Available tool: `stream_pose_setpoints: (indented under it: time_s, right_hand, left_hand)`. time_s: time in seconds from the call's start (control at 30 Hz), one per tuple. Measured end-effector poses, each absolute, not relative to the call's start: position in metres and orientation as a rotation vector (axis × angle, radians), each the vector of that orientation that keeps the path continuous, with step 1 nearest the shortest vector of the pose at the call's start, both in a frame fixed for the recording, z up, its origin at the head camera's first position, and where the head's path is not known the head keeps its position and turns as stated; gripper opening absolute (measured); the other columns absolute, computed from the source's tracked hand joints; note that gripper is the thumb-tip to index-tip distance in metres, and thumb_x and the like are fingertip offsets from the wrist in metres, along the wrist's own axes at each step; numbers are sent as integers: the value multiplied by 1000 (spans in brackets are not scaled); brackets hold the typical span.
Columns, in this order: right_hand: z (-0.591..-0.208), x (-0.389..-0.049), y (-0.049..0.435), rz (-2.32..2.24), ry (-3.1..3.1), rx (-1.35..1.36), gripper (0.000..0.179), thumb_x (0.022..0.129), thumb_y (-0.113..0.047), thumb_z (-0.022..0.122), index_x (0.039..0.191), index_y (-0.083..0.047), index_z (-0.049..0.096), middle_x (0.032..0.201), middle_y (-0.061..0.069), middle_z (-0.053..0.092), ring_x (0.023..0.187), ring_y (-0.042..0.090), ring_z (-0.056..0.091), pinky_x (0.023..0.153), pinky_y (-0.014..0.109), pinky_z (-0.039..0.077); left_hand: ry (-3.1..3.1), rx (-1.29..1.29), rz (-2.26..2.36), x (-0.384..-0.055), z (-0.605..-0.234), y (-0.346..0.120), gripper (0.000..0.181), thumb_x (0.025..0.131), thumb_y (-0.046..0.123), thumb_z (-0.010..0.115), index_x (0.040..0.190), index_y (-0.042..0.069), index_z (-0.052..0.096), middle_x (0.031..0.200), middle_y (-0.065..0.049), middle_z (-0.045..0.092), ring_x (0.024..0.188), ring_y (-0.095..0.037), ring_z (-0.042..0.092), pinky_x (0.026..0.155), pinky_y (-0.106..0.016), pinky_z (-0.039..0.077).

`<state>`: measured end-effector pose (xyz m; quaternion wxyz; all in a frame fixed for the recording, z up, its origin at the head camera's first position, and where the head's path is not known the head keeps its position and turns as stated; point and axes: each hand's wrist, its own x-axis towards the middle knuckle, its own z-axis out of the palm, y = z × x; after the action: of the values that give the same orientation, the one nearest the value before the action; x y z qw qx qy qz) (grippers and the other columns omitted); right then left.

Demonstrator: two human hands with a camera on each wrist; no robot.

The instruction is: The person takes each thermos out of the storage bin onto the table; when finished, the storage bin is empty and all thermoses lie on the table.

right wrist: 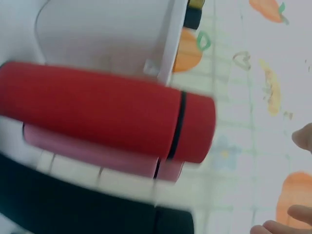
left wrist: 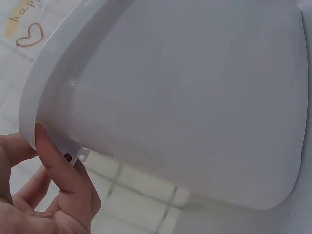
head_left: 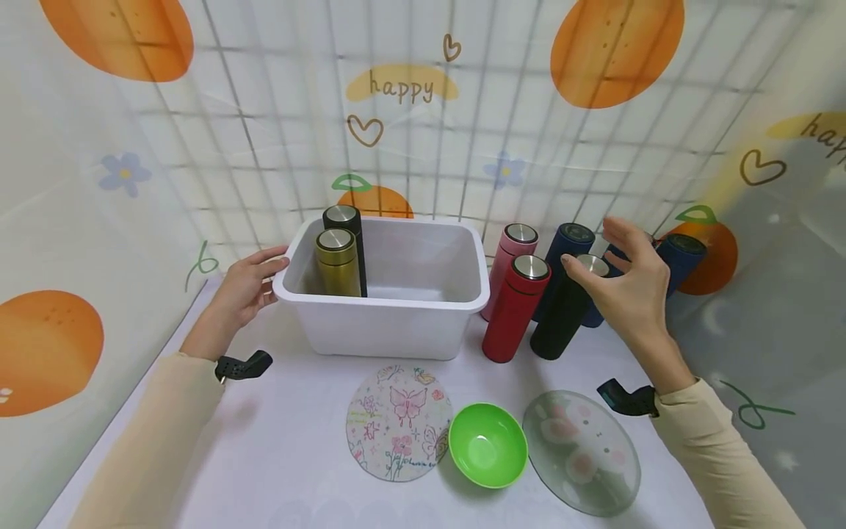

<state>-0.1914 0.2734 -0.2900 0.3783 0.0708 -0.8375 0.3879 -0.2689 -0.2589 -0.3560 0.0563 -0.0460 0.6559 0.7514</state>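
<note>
My left hand (head_left: 246, 288) pinches the left rim of a white plastic tub (head_left: 390, 327); the left wrist view shows its fingers (left wrist: 61, 165) at the lip. Inside the tub stand a gold thermos (head_left: 338, 270) and a taller black one (head_left: 361, 253). My right hand (head_left: 634, 290) hovers above a black thermos (head_left: 558, 323) right of the tub, thumb and fingers spread around its silver lid. The right wrist view shows its fingertips (right wrist: 300, 214) apart from the bottles. Beside that thermos stand a red thermos (head_left: 514, 316), a pink one (head_left: 499, 268) and several blue ones (head_left: 681, 257).
In front of the tub lie a round butterfly-patterned mat (head_left: 390, 411) and a round bunny-patterned mat (head_left: 581, 455). A green bowl (head_left: 487, 448) sits between them. A printed curtain (head_left: 277, 147) over a wire grid rises behind the white table (head_left: 264, 455).
</note>
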Motion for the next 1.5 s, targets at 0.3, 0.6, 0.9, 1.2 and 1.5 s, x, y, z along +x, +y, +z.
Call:
stream_pose_setpoints:
  time_s: [0.3,0.6,0.9,1.2,1.5]
  right_hand:
    - [-288,-195,240,1049,-2166,338,66,79,-19,86,138,-9,58,135,4,62,122,19,59,96,44,51]
    - [-293,-200,221,1141,-2175,420,65,79,-21,86,137,-9,58,136,2,61,123,18,58,95,45,51]
    - [-300,-205,201,1198,-2211,481,67,80,-26,87,138,-11,57,136,4,60,118,20,60,93,45,53]
    - [-308,-212,177,1232,-2245,517,66,79,-28,87,136,-12,58,134,4,61,118,21,60,91,46,53]
    - [-317,-222,155,1370,-2229,565,64,80,-27,87,135,-11,59,133,3,62,118,22,61,90,43,54]
  left_hand:
    - [2017,-153,2260,-268,-357,-258,59,98,24,67,150,10,43,123,-2,51,93,-14,61,71,-25,57]
    - [2021,-146,2267,-269,-355,-256,58,98,24,68,148,9,45,121,-3,53,89,-12,64,69,-25,57]
    - [1993,-154,2281,-269,-354,-256,57,99,22,67,149,10,44,122,-3,52,91,-14,62,67,-24,57]
    - [1962,-153,2306,-269,-356,-259,59,97,22,69,150,11,44,123,-2,52,94,-15,63,69,-26,58]
    - [1855,-109,2369,-269,-356,-259,53,97,15,69,145,9,47,106,1,63,83,-13,66,63,-25,57]
